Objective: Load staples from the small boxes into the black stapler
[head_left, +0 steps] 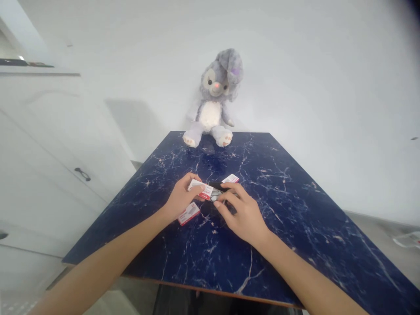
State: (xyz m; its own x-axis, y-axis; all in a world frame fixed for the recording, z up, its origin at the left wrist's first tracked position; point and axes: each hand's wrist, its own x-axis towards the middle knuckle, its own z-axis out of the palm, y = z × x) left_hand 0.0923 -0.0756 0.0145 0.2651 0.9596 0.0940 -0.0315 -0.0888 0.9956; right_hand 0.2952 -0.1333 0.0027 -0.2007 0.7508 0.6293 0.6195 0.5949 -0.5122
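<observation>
The left hand [179, 197] grips one small, oblong red-and-white box [208, 191] over a blue, white-veined table [278, 227]; the right hand [245, 213] curls at its end, its hold unclear. Two similar boxes, a nearer box [189, 213] and a farther box [230, 178], lie there. One fluffy grey plush toy [210, 114] sits behind.

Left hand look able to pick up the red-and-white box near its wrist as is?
Probably not: the left hand is busy holding another box. Otherwise the lower box seems close, with most of its top in view.
</observation>
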